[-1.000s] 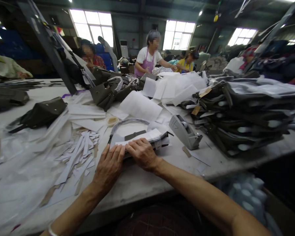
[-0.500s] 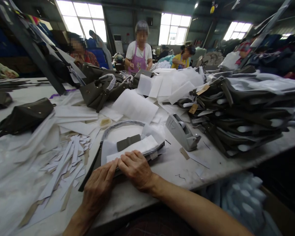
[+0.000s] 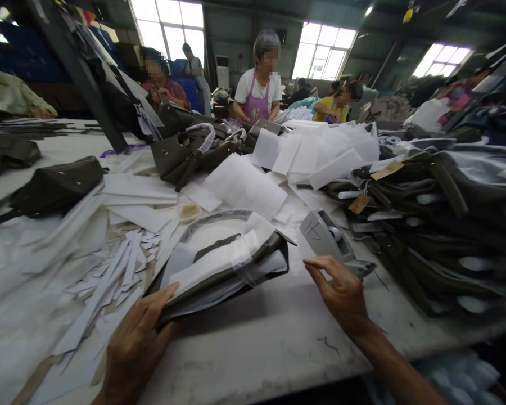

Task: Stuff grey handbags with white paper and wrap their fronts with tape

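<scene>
My left hand (image 3: 137, 337) grips the near corner of a dark olive handbag (image 3: 231, 275) and tilts it up off the white table (image 3: 270, 343). White paper and clear film wrap the bag's top, and its wrapped handle (image 3: 213, 218) arcs behind it. My right hand (image 3: 341, 292) hovers with fingers spread beside a grey tape dispenser (image 3: 331, 242), holding nothing.
A tall stack of wrapped olive bags (image 3: 447, 225) fills the right. Loose white paper strips (image 3: 118, 270) litter the left. More bags (image 3: 194, 152) and white sheets (image 3: 312, 152) lie farther back. Other people work across the table.
Both hands were pressing side by side on the bag. The left hand now lifts the bag's near edge, and the right hand has moved off to the right, toward the tape dispenser.
</scene>
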Action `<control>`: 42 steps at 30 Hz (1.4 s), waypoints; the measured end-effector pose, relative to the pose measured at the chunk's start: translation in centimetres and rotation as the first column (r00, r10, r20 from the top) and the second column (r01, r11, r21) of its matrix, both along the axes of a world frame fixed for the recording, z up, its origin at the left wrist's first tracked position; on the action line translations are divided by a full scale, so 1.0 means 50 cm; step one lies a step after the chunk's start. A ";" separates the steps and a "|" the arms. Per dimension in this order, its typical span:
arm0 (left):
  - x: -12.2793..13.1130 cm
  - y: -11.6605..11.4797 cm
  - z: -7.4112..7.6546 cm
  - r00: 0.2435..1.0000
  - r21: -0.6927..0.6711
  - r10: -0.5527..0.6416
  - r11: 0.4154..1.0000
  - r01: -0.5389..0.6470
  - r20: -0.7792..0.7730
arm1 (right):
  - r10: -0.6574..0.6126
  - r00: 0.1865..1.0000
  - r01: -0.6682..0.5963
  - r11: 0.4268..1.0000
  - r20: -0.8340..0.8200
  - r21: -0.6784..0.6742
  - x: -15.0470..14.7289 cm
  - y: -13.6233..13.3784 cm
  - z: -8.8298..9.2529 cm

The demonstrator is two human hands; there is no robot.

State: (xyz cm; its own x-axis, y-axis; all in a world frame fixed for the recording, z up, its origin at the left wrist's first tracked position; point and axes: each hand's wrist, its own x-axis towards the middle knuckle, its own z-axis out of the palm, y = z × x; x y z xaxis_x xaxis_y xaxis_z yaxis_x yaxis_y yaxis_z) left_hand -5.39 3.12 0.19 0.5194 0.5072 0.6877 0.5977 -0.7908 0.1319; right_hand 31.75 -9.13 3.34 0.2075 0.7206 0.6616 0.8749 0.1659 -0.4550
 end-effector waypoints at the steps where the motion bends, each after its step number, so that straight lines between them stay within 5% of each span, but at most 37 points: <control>1: 0.001 0.002 0.000 1.000 -0.013 0.016 1.000 -0.015 0.019 | -0.025 1.000 0.025 0.995 0.008 -0.098 0.027 0.011 -0.014; 3: 0.001 0.005 0.000 0.998 -0.044 0.045 0.998 -0.044 0.042 | -0.013 0.999 0.023 0.934 0.030 -0.355 0.068 0.033 -0.035; 5: 0.001 0.007 0.000 0.996 -0.073 0.069 0.995 -0.065 0.051 | 0.041 0.997 0.002 0.813 0.061 -0.582 0.093 0.054 -0.043; 7: -0.001 0.006 -0.002 0.995 -0.094 0.080 0.993 -0.074 0.057 | 0.121 0.986 -0.002 0.709 0.119 -0.705 0.102 0.071 -0.042; 9: -0.002 0.004 -0.005 0.995 -0.103 0.083 0.992 -0.076 0.062 | 0.195 0.965 0.003 0.664 0.177 -0.748 0.102 0.081 -0.039; 18: 0.005 0.000 -0.021 0.987 -0.121 0.088 0.990 -0.072 0.133 | 0.148 0.961 0.044 0.753 0.235 -0.656 0.095 0.082 -0.055; 24: 0.006 -0.001 -0.020 0.981 -0.135 0.097 0.988 -0.075 0.165 | -0.015 0.988 0.101 0.816 0.154 -0.569 0.112 0.060 -0.021; 31: 0.013 -0.005 -0.017 0.975 -0.170 0.113 0.982 -0.080 0.192 | 0.120 0.991 -0.084 0.893 0.055 -0.443 -0.003 -0.007 0.011; 36: 0.019 -0.010 -0.012 0.972 -0.192 0.108 0.979 -0.067 0.209 | 0.323 0.945 -0.305 0.832 -0.042 -0.463 -0.140 -0.055 -0.031; 42: 0.020 -0.015 -0.009 0.969 -0.229 0.112 0.972 -0.060 0.220 | 0.585 0.788 -0.608 0.691 -0.191 -0.391 -0.273 -0.087 -0.051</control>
State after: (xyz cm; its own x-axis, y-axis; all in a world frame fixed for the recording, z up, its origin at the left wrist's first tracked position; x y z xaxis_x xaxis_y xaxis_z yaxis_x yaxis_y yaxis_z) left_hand -4.39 2.38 -0.26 0.3080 0.6942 0.6506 0.5949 -0.6741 0.4377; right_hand 18.08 -13.49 0.81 -0.3383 0.9003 0.2740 0.6328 0.4332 -0.6418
